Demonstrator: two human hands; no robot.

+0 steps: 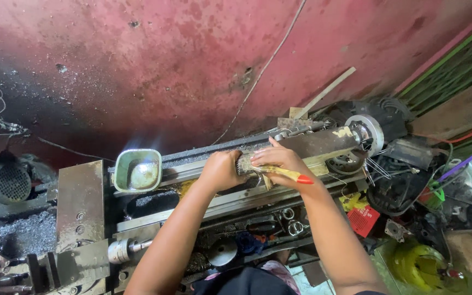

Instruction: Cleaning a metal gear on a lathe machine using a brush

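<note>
My left hand [220, 170] is closed around a dark cylindrical metal part [243, 164] lying on the bed of a grey lathe [208, 205]. My right hand [277, 158] rests over the same part and holds a paintbrush with a yellow handle and red tip [288, 174]. The brush bristles are hidden under my fingers. Both hands meet at the middle of the lathe bed.
A green rectangular pan of liquid [137, 170] sits left of my hands. The lathe tailstock wheel [368, 133] is at the right. Metal shavings [25, 234] pile at the left. A red wall [192, 65] is behind. Yellow casing [417, 265] and clutter lie lower right.
</note>
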